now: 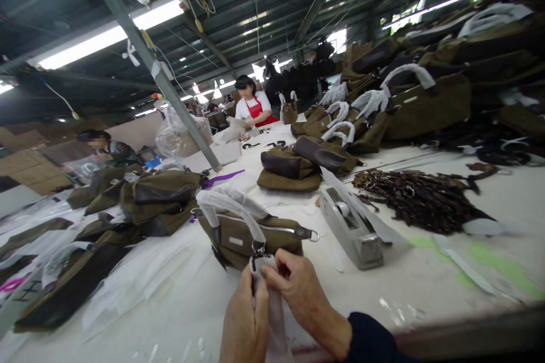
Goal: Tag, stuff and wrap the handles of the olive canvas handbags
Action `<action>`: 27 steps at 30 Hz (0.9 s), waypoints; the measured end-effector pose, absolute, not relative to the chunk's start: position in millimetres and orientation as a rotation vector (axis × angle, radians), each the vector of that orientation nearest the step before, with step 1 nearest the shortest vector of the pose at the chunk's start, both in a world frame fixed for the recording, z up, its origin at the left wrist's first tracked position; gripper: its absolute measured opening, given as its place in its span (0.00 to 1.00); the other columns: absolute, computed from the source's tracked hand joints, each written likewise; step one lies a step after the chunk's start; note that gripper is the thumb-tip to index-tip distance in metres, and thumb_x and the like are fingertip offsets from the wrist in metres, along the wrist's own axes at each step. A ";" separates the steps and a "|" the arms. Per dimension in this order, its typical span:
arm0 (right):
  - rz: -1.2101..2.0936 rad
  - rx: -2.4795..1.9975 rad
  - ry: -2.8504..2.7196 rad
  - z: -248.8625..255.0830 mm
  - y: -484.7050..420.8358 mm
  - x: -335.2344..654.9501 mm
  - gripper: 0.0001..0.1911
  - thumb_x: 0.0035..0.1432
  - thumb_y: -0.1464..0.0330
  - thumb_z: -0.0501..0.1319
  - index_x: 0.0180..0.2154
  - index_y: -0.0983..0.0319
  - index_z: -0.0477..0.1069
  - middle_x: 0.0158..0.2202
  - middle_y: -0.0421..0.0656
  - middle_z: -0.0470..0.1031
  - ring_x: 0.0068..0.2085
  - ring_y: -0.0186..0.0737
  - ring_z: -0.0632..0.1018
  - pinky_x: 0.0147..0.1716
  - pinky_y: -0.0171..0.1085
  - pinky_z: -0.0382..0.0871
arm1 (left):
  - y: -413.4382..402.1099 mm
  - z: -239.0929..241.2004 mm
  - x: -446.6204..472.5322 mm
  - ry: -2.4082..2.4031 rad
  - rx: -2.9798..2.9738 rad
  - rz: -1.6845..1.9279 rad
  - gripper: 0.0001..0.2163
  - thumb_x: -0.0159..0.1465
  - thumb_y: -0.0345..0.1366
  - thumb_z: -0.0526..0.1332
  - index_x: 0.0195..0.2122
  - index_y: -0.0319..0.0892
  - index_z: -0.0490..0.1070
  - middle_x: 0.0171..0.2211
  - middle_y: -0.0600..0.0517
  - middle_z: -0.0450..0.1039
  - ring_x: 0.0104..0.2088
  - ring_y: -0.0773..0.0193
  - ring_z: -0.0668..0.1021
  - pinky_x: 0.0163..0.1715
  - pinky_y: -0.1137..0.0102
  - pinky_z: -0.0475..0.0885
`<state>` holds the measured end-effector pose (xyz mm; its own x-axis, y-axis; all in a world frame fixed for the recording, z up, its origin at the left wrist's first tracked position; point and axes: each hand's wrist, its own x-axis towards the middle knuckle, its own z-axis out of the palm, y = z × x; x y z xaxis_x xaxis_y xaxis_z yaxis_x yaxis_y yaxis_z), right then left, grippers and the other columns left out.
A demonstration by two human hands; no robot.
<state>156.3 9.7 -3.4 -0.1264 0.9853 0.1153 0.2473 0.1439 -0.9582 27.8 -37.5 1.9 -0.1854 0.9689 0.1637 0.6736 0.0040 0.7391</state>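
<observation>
An olive-green handbag (251, 238) lies on the white worktable in front of me, its handle wrapped in white tissue paper. Both my hands are at the near end of that handle. My left hand (243, 323) is closed around the white paper wrap (275, 306) from the left. My right hand (298, 289) pinches the same wrap near the metal ring where the handle meets the bag. The bag's zipper and a D-ring show at its right end.
A grey tape dispenser (351, 227) stands just right of the bag. A heap of dark brown straps (421, 198) lies farther right. More olive bags are piled at left (157, 198), centre (298, 167) and far right (426, 102). Two people work at the far end of the table.
</observation>
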 end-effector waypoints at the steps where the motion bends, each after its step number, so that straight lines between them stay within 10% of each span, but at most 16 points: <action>1: 1.062 -1.239 -1.541 -4.4 9.8 155.4 0.17 0.54 0.63 0.61 0.21 0.61 0.57 0.19 0.34 0.58 0.23 0.30 0.59 0.24 0.33 0.49 | -36.4 3.8 25.4 1.908 1.721 0.968 0.21 0.69 0.43 0.46 0.55 0.39 0.68 0.51 0.39 0.75 0.50 0.49 0.78 0.49 0.56 0.71; 13: 1.136 -1.228 -1.438 -11.9 11.6 148.3 0.19 0.55 0.60 0.63 0.21 0.62 0.59 0.19 0.34 0.59 0.24 0.30 0.60 0.24 0.32 0.51 | -33.6 6.7 19.6 1.903 1.738 1.028 0.17 0.67 0.46 0.53 0.47 0.40 0.73 0.41 0.44 0.80 0.40 0.53 0.81 0.38 0.64 0.75; 22: 1.219 -1.138 -1.519 -13.9 8.8 161.6 0.19 0.60 0.57 0.60 0.24 0.62 0.61 0.21 0.35 0.63 0.24 0.30 0.62 0.23 0.32 0.52 | -23.2 6.9 8.6 1.595 1.362 1.191 0.21 0.65 0.51 0.57 0.49 0.39 0.73 0.48 0.44 0.77 0.48 0.53 0.77 0.50 0.64 0.71; 27: 0.819 -1.080 -1.628 -0.9 12.1 190.9 0.14 0.62 0.58 0.61 0.31 0.61 0.69 0.26 0.39 0.70 0.28 0.35 0.70 0.28 0.34 0.63 | -16.1 11.4 4.2 1.397 1.231 1.151 0.21 0.65 0.50 0.60 0.51 0.40 0.72 0.45 0.46 0.77 0.43 0.56 0.77 0.41 0.69 0.71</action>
<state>190.9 12.1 -0.9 -0.1254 0.9259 0.3564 0.2652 0.3775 -0.8872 4.2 -16.1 11.4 -0.0802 0.9954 -0.0527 0.1388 0.0635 0.9883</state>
